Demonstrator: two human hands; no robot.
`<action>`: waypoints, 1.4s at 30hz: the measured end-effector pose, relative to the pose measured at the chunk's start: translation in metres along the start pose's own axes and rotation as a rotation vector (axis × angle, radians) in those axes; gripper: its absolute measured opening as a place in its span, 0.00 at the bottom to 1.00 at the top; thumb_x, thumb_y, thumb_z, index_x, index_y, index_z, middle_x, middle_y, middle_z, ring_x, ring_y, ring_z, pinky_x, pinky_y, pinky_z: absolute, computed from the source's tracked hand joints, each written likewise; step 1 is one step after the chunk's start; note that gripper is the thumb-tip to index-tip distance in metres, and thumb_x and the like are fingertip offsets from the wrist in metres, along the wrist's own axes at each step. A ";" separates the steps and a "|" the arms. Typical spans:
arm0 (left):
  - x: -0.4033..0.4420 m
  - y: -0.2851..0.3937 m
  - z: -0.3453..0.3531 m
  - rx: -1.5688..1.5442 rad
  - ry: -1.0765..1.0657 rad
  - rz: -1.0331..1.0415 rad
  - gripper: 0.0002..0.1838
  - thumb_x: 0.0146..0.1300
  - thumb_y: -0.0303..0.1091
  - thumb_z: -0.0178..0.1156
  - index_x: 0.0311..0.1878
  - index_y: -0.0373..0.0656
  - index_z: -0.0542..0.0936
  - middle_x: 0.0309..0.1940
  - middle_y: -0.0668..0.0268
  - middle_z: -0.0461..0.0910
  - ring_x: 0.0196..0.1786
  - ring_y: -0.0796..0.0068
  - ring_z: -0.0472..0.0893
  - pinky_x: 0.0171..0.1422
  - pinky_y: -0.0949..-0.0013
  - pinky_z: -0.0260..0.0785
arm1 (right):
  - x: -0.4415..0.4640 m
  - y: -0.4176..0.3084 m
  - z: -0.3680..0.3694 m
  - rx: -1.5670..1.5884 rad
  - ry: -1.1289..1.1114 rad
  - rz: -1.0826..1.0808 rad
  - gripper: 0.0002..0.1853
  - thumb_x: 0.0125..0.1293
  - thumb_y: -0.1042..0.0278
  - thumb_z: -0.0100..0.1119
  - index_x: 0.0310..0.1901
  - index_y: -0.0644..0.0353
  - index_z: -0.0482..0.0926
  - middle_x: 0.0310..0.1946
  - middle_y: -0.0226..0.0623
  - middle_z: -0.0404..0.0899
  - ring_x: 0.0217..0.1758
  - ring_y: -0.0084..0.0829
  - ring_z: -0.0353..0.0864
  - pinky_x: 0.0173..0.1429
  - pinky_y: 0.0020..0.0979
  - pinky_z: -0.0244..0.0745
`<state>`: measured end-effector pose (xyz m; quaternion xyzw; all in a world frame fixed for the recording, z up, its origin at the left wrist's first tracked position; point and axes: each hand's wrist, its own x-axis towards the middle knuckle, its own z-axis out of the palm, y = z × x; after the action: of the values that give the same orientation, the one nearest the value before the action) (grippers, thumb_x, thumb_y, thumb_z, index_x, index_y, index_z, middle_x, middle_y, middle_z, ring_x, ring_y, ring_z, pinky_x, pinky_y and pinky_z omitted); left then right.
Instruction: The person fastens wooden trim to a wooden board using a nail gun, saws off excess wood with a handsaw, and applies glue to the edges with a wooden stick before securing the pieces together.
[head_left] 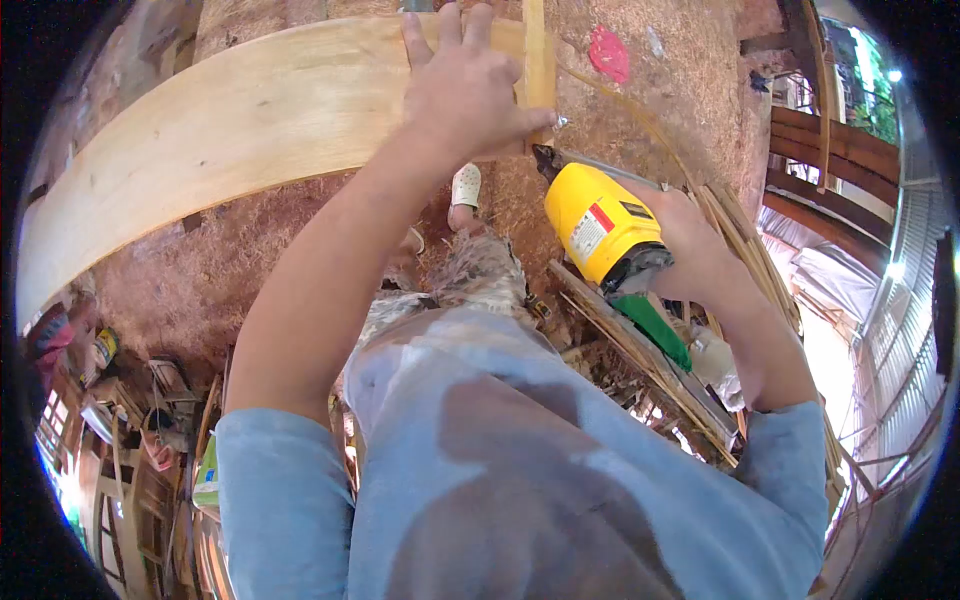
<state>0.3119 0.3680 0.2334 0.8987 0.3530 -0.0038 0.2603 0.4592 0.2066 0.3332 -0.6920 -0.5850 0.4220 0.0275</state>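
A wide, pale wooden board (250, 110) runs from the far left to the top centre. My left hand (465, 85) lies on its right end, fingers spread, the thumb against a narrow wooden strip (540, 60) that crosses the board's end. My right hand (685, 235) is wrapped round a yellow nail gun (600, 225), its handle mostly hidden by the hand. The gun's black nose is at the near corner of the strip, just below my left thumb; whether they touch is unclear.
Sawdust covers the floor (680, 110), where a red patch (609, 54) lies. Long wood strips (640, 360) lean at the right beside a green object (652, 330). Dark beams (835, 185) stand at the far right. Wooden furniture parts (125, 500) sit at lower left.
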 end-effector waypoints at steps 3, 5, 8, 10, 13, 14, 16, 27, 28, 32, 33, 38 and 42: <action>0.002 0.000 0.004 -0.055 -0.039 -0.022 0.31 0.51 0.64 0.65 0.44 0.46 0.88 0.74 0.44 0.56 0.78 0.41 0.49 0.79 0.34 0.30 | 0.001 0.001 -0.001 0.076 -0.016 0.048 0.36 0.47 0.69 0.72 0.63 0.56 0.74 0.47 0.50 0.83 0.51 0.51 0.83 0.55 0.41 0.78; -0.001 -0.002 0.002 -0.088 -0.014 0.004 0.32 0.51 0.64 0.65 0.47 0.46 0.88 0.76 0.44 0.52 0.80 0.42 0.45 0.79 0.34 0.29 | 0.001 0.004 0.000 0.071 -0.028 0.054 0.36 0.47 0.69 0.72 0.62 0.56 0.74 0.47 0.50 0.83 0.51 0.50 0.83 0.55 0.40 0.78; 0.003 -0.007 0.027 -0.005 0.275 0.057 0.31 0.48 0.63 0.68 0.46 0.48 0.89 0.68 0.52 0.62 0.76 0.46 0.52 0.77 0.30 0.34 | 0.004 0.002 -0.005 0.062 -0.041 0.046 0.36 0.47 0.70 0.72 0.62 0.56 0.74 0.47 0.50 0.83 0.51 0.50 0.83 0.55 0.40 0.78; 0.003 -0.009 0.026 -0.008 0.233 0.054 0.30 0.48 0.62 0.68 0.46 0.48 0.89 0.68 0.52 0.63 0.76 0.47 0.53 0.78 0.31 0.34 | 0.004 -0.001 -0.004 0.059 -0.048 0.044 0.36 0.46 0.71 0.71 0.62 0.56 0.74 0.47 0.50 0.83 0.51 0.50 0.83 0.55 0.40 0.78; 0.004 -0.007 0.023 -0.026 0.208 0.053 0.28 0.48 0.60 0.69 0.46 0.48 0.89 0.66 0.52 0.64 0.74 0.47 0.54 0.79 0.34 0.35 | 0.006 -0.004 -0.006 0.036 -0.048 0.039 0.37 0.46 0.70 0.72 0.62 0.57 0.74 0.47 0.50 0.83 0.51 0.50 0.83 0.55 0.40 0.78; 0.003 -0.007 0.025 -0.033 0.216 0.057 0.28 0.48 0.59 0.69 0.46 0.48 0.89 0.65 0.51 0.65 0.74 0.47 0.55 0.79 0.36 0.36 | 0.006 -0.006 -0.006 0.029 -0.051 0.042 0.37 0.45 0.70 0.72 0.62 0.57 0.74 0.46 0.51 0.83 0.50 0.50 0.83 0.54 0.40 0.78; 0.007 -0.008 0.031 -0.040 0.224 0.063 0.28 0.48 0.58 0.69 0.46 0.48 0.89 0.65 0.50 0.65 0.74 0.48 0.55 0.79 0.36 0.37 | 0.009 -0.007 -0.007 0.019 -0.057 0.042 0.37 0.45 0.69 0.72 0.62 0.57 0.74 0.46 0.51 0.83 0.50 0.50 0.83 0.54 0.41 0.78; 0.003 -0.005 0.024 -0.063 0.249 0.069 0.26 0.46 0.55 0.70 0.43 0.46 0.89 0.62 0.50 0.66 0.71 0.50 0.58 0.79 0.37 0.38 | 0.006 -0.006 -0.007 -0.061 -0.071 0.054 0.30 0.43 0.68 0.74 0.53 0.62 0.77 0.41 0.52 0.84 0.48 0.53 0.82 0.51 0.45 0.77; 0.003 -0.005 0.024 -0.063 0.255 0.069 0.26 0.46 0.56 0.70 0.44 0.46 0.89 0.62 0.50 0.66 0.71 0.50 0.58 0.79 0.37 0.38 | 0.005 -0.005 -0.007 -0.061 -0.070 0.054 0.30 0.43 0.68 0.74 0.53 0.62 0.77 0.41 0.52 0.84 0.48 0.53 0.82 0.51 0.45 0.77; 0.003 -0.005 0.023 -0.049 0.246 0.057 0.27 0.46 0.56 0.70 0.44 0.46 0.89 0.63 0.50 0.66 0.72 0.51 0.58 0.79 0.37 0.39 | 0.005 -0.001 -0.007 -0.122 -0.094 0.043 0.31 0.44 0.69 0.73 0.54 0.62 0.76 0.42 0.53 0.83 0.49 0.53 0.82 0.52 0.45 0.77; 0.005 -0.005 0.025 -0.048 0.250 0.057 0.27 0.46 0.56 0.70 0.44 0.46 0.89 0.63 0.50 0.66 0.72 0.51 0.58 0.79 0.37 0.39 | 0.005 0.000 -0.007 -0.114 -0.092 0.019 0.31 0.45 0.69 0.72 0.54 0.61 0.76 0.43 0.53 0.83 0.50 0.53 0.81 0.53 0.46 0.76; 0.009 -0.007 0.037 -0.056 0.347 0.075 0.28 0.43 0.62 0.72 0.38 0.48 0.90 0.69 0.52 0.64 0.75 0.50 0.56 0.79 0.38 0.39 | 0.008 -0.022 -0.012 -0.115 -0.088 0.026 0.31 0.47 0.71 0.71 0.57 0.58 0.76 0.46 0.52 0.83 0.52 0.53 0.81 0.55 0.45 0.76; 0.006 -0.006 0.025 0.001 0.208 0.052 0.32 0.47 0.63 0.69 0.48 0.48 0.88 0.69 0.50 0.62 0.76 0.48 0.53 0.81 0.40 0.34 | 0.002 -0.021 -0.003 -0.077 -0.056 -0.004 0.31 0.50 0.70 0.71 0.59 0.56 0.75 0.48 0.50 0.83 0.52 0.52 0.81 0.55 0.44 0.77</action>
<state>0.3167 0.3635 0.2076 0.9032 0.3547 0.0962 0.2218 0.4442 0.2162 0.3450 -0.6795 -0.6026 0.4182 -0.0147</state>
